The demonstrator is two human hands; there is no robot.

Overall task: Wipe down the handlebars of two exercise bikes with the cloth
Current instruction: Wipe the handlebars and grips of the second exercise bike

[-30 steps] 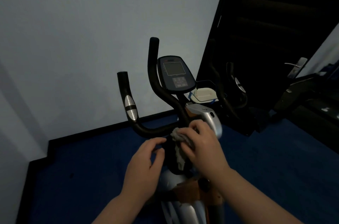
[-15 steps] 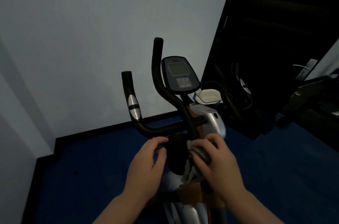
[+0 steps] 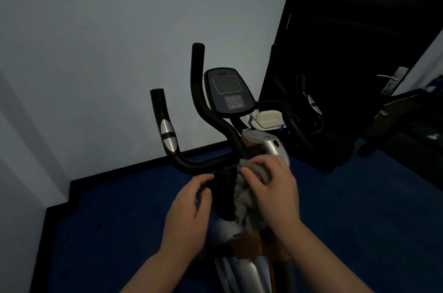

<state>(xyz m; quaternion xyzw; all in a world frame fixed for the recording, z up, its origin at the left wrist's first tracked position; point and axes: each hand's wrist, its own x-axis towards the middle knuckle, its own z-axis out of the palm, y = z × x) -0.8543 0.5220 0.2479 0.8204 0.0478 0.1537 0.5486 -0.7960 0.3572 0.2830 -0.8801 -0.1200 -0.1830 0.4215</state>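
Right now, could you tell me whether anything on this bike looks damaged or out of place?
Nothing stands out. The right hand grips the grey cloth at the handlebar centre; the console sits upright.

A small home exercise room is suggested. An exercise bike (image 3: 239, 149) with black curved handlebars (image 3: 199, 110) and a console (image 3: 227, 92) is set close to a plain pale wall (image 3: 107, 41), on dark blue carpet (image 3: 107, 232) edged by a black skirting board (image 3: 79, 187). A second piece of dark fitness equipment (image 3: 395, 115) (its type cannot be told) is seen at the right, beside a dark door fitted with a metal lever handle (image 3: 393, 78). The room is dimly lit.
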